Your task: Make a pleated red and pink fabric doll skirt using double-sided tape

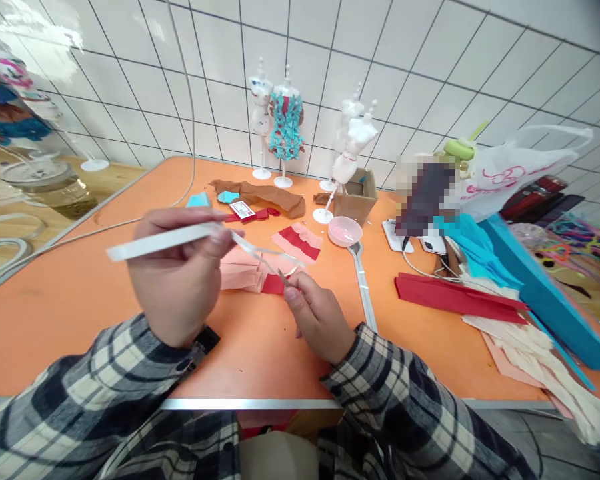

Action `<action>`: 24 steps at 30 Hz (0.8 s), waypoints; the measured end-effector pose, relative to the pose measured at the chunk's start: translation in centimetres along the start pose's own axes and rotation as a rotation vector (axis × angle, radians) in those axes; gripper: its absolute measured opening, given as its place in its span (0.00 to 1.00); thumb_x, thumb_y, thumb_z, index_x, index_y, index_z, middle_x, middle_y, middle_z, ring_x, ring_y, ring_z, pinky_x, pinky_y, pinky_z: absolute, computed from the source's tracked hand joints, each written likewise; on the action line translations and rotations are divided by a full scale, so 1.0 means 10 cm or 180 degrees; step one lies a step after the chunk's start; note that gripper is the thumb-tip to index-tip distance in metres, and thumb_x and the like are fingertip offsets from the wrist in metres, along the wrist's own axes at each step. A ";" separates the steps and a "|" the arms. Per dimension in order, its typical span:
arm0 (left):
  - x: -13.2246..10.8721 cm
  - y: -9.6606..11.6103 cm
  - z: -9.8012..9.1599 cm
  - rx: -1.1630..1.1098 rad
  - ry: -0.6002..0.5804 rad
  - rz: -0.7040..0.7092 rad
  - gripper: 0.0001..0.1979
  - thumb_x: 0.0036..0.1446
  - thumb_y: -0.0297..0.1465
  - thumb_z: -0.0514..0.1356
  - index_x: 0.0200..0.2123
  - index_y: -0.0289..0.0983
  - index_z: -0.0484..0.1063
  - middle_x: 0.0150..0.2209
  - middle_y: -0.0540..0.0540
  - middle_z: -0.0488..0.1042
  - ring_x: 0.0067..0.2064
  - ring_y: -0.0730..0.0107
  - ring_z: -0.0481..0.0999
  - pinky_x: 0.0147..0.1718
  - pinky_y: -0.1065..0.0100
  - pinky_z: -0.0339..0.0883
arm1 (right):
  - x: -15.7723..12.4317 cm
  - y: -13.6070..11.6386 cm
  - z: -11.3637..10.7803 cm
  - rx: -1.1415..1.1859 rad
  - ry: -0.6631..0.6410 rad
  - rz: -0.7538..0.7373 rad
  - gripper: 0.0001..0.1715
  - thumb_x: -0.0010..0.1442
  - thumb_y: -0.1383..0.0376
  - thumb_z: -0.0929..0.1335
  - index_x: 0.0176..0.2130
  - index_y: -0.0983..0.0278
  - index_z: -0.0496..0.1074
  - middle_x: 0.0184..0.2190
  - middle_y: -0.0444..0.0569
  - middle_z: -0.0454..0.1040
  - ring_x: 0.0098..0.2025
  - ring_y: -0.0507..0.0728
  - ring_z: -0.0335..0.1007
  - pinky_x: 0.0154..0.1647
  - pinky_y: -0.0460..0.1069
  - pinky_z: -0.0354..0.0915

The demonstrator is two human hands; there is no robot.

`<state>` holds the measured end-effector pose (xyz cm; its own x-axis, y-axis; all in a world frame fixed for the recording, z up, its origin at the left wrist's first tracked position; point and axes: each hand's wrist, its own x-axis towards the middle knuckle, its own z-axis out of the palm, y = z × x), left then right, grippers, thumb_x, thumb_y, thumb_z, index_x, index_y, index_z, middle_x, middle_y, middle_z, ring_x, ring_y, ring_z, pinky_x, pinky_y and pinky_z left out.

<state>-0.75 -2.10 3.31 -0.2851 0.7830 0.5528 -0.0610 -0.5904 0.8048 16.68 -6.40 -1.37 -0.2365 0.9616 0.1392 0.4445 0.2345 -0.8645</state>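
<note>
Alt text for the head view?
The left hand holds a flat white strip while the right hand pinches a small pointed tool above an orange table. Small dress forms stand before a tiled wall.

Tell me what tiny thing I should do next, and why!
Perhaps ease the pointed tip in your right grip towards the thin white pieces, because they run close to it while your left grip holds the white strip.

A flat white strip (160,241) tilts, left of a small pointed tool (283,277).
</note>
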 end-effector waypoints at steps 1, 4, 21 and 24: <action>0.05 0.05 -0.01 -0.0157 0.0069 -0.0138 0.09 0.54 0.31 0.68 0.38 0.42 0.72 0.39 0.56 0.77 0.37 0.72 0.78 0.40 0.63 0.76 | 0.01 0.02 -0.01 -0.0127 -0.0048 -0.0073 0.15 0.69 0.53 0.59 0.37 0.60 0.64 0.20 0.37 0.63 0.23 0.51 0.64 0.25 0.44 0.50; 0.23 0.16 -0.02 -0.0512 0.0093 -0.0515 0.07 0.56 0.29 0.66 0.38 0.43 0.72 0.39 0.60 0.77 0.38 0.76 0.77 0.36 0.71 0.74 | 0.06 0.09 -0.05 -0.0832 -0.0236 -0.0144 0.14 0.65 0.53 0.63 0.41 0.61 0.67 0.24 0.40 0.70 0.27 0.53 0.68 0.27 0.45 0.51; 0.66 0.12 0.22 -0.0649 -0.0343 -0.1172 0.12 0.46 0.30 0.71 0.35 0.38 0.76 0.39 0.49 0.78 0.35 0.75 0.78 0.36 0.75 0.77 | 0.13 0.10 -0.20 -0.2522 -0.0308 -0.1961 0.13 0.65 0.65 0.60 0.40 0.60 0.74 0.33 0.51 0.78 0.33 0.56 0.71 0.33 0.51 0.60; 0.61 0.12 0.28 -0.0580 -0.0469 -0.1221 0.12 0.47 0.30 0.71 0.35 0.37 0.75 0.38 0.50 0.77 0.35 0.76 0.78 0.37 0.76 0.76 | 0.19 -0.04 -0.12 -0.2458 -0.0354 -0.2672 0.20 0.67 0.68 0.57 0.53 0.59 0.69 0.52 0.53 0.75 0.42 0.56 0.70 0.38 0.52 0.63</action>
<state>0.11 2.48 8.25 -0.0706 0.9638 0.2572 -0.3070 -0.2663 0.9137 17.13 -4.49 -0.17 -0.7672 0.4517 0.4554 0.5132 0.8582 0.0135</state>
